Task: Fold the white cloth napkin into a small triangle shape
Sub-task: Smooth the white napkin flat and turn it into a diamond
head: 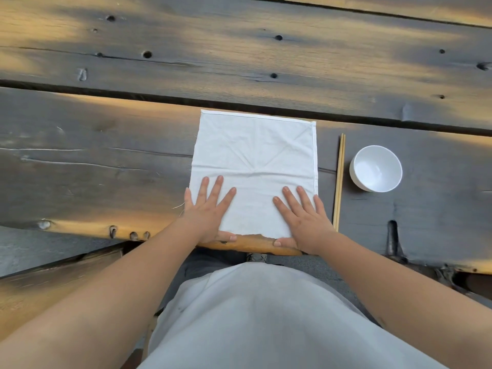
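The white cloth napkin (254, 166) lies spread square on the near edge of the tabletop (106, 161). The left hand (206, 211) and right hand (300, 217) press flat, fingers straight, on its near corners, likely smoothing it before folding.

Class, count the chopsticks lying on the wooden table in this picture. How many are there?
2. The chopsticks lie side by side, touching, between the white napkin and the white bowl, right of the right hand.
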